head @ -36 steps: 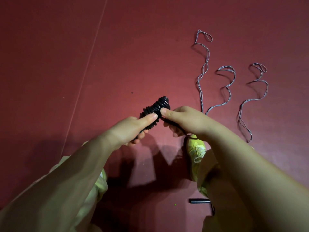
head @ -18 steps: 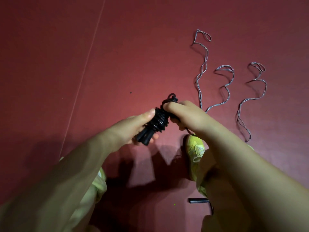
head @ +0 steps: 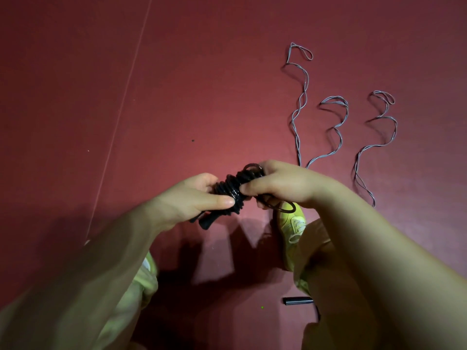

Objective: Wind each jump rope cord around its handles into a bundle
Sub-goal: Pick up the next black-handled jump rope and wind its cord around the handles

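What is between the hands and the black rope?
Nothing visible. The left hand grips the black rope bundle at its lower end, and the right hand pinches the cord at the upper end.

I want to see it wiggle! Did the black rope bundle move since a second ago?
Yes. The black rope bundle has come slightly down the picture, away from the grey cords and nearer the yellow shoe.

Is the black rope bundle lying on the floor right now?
No, both the left hand and the right hand hold the black rope bundle above the red floor.
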